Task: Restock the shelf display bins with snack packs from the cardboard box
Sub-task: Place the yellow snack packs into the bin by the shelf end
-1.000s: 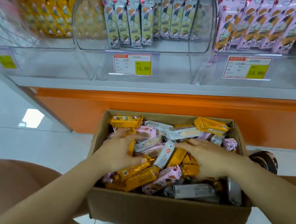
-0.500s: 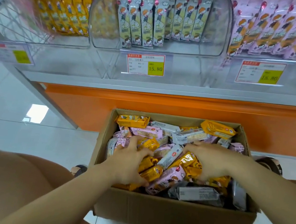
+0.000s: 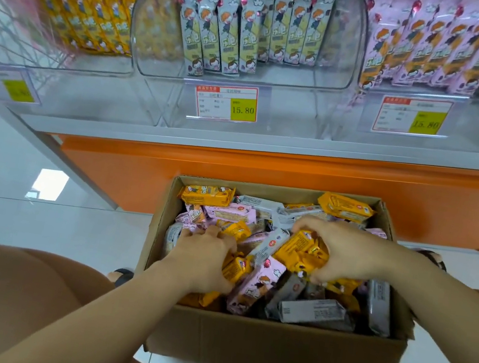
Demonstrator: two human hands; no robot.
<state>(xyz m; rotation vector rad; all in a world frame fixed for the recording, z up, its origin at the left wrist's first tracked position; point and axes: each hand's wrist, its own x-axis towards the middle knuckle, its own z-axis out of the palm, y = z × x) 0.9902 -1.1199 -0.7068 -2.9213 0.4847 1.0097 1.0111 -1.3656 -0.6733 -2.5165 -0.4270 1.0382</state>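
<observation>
Open brown cardboard box (image 3: pixel 268 346) sits below the clear plastic shelf bins (image 3: pixel 325 88). Right hand (image 3: pixel 349 255) is curled tight round a bunch of small yellow foil snack packs (image 3: pixel 299 249). Left hand (image 3: pixel 203 260) is curled into the pile, grip unclear. Packs look light, crinkly and slippery: best to pinch mid-body, few at once.

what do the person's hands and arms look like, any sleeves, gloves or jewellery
Both are bare. The left hand and right hand wear no gloves, and no rings show on the fingers in view. The left forearm and right forearm are uncovered up to the frame edge: no sleeve, watch or bracelet shows on either.
</observation>
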